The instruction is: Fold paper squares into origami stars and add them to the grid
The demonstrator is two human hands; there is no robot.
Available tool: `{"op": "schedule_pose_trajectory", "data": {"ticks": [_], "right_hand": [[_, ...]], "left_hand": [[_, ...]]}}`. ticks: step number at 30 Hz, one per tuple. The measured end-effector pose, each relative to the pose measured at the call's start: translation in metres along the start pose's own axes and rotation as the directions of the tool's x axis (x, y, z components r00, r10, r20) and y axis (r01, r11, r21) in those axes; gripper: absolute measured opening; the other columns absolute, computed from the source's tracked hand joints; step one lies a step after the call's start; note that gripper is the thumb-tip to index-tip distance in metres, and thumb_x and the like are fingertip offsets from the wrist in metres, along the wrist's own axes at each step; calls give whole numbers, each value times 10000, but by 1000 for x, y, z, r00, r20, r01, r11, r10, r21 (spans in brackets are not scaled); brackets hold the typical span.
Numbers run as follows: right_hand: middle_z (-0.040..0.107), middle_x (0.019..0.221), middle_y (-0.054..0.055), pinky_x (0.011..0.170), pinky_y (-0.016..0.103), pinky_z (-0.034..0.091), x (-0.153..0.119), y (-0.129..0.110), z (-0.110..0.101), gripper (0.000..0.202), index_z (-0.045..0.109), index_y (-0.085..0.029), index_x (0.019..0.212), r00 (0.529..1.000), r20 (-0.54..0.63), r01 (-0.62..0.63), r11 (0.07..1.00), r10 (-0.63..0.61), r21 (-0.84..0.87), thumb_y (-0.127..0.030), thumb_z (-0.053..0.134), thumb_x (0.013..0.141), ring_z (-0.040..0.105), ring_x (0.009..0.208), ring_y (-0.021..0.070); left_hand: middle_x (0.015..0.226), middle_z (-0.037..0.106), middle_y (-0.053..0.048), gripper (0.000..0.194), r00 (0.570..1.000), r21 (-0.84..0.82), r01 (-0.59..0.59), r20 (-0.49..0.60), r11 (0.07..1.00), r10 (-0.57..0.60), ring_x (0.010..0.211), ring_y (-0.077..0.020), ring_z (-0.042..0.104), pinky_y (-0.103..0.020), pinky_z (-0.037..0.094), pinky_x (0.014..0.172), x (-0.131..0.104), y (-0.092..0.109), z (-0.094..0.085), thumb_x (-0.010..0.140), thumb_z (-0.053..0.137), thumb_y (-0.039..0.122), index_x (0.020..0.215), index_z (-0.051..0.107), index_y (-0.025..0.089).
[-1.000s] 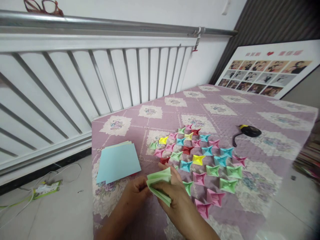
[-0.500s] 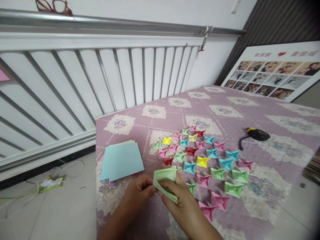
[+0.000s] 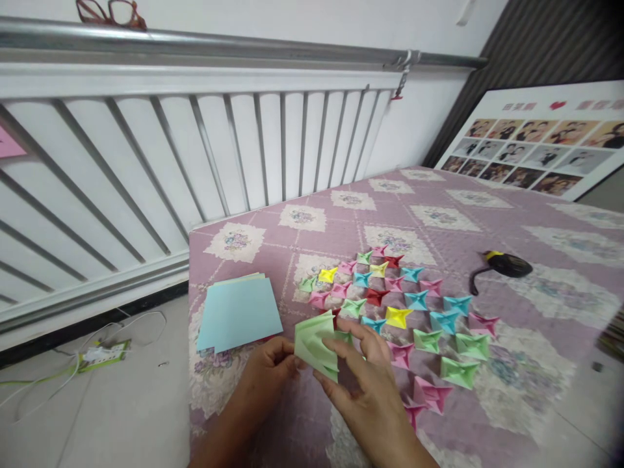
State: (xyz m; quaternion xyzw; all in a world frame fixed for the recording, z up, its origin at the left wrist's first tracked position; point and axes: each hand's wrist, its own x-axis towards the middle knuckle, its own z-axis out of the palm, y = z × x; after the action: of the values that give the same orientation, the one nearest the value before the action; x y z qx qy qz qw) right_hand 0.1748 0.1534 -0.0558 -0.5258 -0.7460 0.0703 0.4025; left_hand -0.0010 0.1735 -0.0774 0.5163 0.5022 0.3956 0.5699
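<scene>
A light green sheet of folded paper (image 3: 314,341) is held up between my hands, over the near part of the table. My left hand (image 3: 273,367) pinches its lower left corner between thumb and fingertips. On the paper's right side, my right hand (image 3: 363,370) has its thumb below and its spread fingers against the edge and face. Just left of the paper lies a stack of coloured sheets (image 3: 241,315), light blue on top. Rows of small folded paper shapes (image 3: 398,317) in pink, green, blue, yellow and red stand beyond and right of my hands, some hidden behind them.
A flowered purple cloth (image 3: 312,250) covers the table. A black object with a yellow band (image 3: 509,263) lies at the right. Behind stands a white radiator (image 3: 270,143) under a pipe holding glasses (image 3: 112,14). A photo board (image 3: 536,140) leans at the back right; a power strip (image 3: 104,354) is on the floor.
My right hand has shifted slightly right and its fingers have opened wider on the paper. The green paper has turned, showing more of its face. The left hand keeps its pinch.
</scene>
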Motion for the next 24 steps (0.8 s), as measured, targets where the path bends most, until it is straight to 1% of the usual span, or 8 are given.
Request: {"op": "schedule_pose_trajectory", "data": {"ticks": [3,6,9,13,18,21,24], "right_hand": [[606,1051,50,853,435,426,0,-1,-2,287,597,-290,1045,999,30,23,1000,-24,17,-299,677,770,546,1005,255],[649,938,20,796,378,438,0,-4,-3,241,582,-275,1012,996,91,9,996,-17,90,-299,661,786,581,911,222],[655,900,3,768,342,443,1,-8,-2,168,588,-261,939,983,174,-81,985,53,155,-285,651,785,591,861,199],[657,867,-8,755,311,452,3,-11,-3,104,603,-245,850,940,325,-179,963,106,202,-255,641,754,593,831,184],[640,800,-3,700,286,468,1,-5,-3,44,595,-226,775,895,428,-248,938,127,241,-263,608,756,590,770,177],[633,794,-1,690,278,474,1,0,-4,52,604,-221,777,866,488,-280,916,111,288,-263,616,748,585,754,174],[612,757,-6,670,266,469,2,0,-5,72,588,-213,730,852,510,-312,898,119,310,-276,604,760,574,726,166]], "left_hand": [[614,573,12,179,1000,10,-1,3,1000,0,592,-135,504,-232,382,580,1,-1,0,720,619,333,682,602,159],[644,590,9,158,1000,14,0,31,1000,-1,616,-137,518,-237,397,610,0,-4,-1,732,614,313,699,607,159],[682,610,3,128,999,30,1,50,1000,-2,654,-144,538,-240,409,639,-1,-6,0,734,612,283,721,626,157],[729,637,-9,114,998,83,0,58,997,-5,696,-154,558,-236,411,647,-2,-5,1,743,595,253,734,651,155],[690,624,7,111,998,175,-31,53,984,22,675,-142,548,-223,390,623,-5,-3,2,759,575,225,704,648,162],[687,617,13,111,998,178,-44,59,983,34,663,-139,543,-222,383,612,-5,-6,1,768,569,219,715,650,165],[698,618,11,115,997,174,-62,57,983,53,663,-139,542,-223,380,609,-4,-9,0,770,565,217,723,657,165]]}}
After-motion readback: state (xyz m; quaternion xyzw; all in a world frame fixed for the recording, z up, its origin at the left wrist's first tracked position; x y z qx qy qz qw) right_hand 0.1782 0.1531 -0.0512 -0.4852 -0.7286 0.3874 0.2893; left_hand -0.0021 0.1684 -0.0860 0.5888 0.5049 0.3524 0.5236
